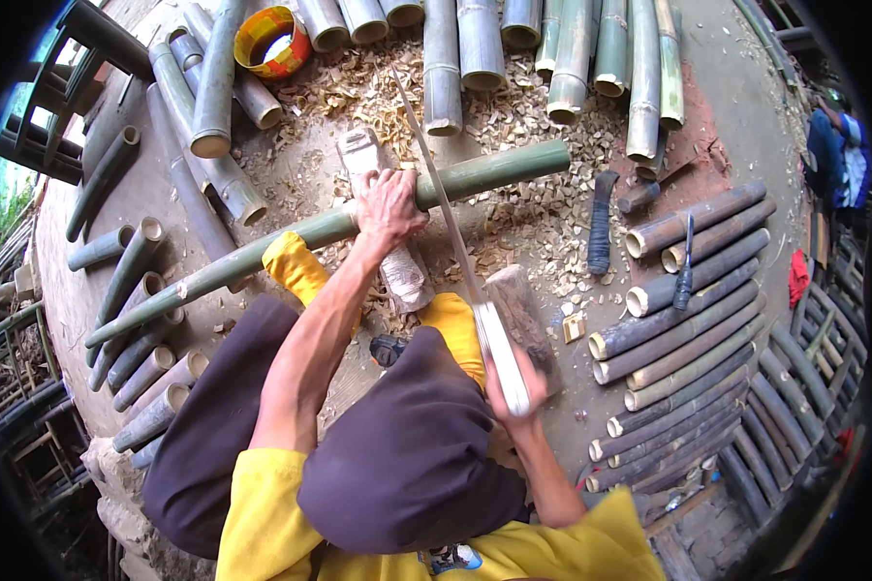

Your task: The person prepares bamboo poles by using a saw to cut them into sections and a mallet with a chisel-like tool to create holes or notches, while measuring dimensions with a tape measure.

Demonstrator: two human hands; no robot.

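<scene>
A long green bamboo pole (499,172) slants across the middle, its right end higher in the view. My left hand (389,207) is closed round it, fingers wrapped over the top. Just right of those fingers, the thin blade of a handsaw (453,230) crosses the pole. My right hand (523,385) is closed on the saw's white handle, low and to the right of my knee. Beneath the pole lies a pale, worn wooden block (404,279). A yellow-covered foot (297,265) is against the pole left of my left hand.
Cut bamboo tubes (480,44) lie along the far side, with others (150,373) at left and a dark row (688,358) at right. Wood chips (538,228) cover the ground. A dark-handled tool (600,232) lies right; another (684,276) rests on the row. A red-yellow ring (254,44) sits far left.
</scene>
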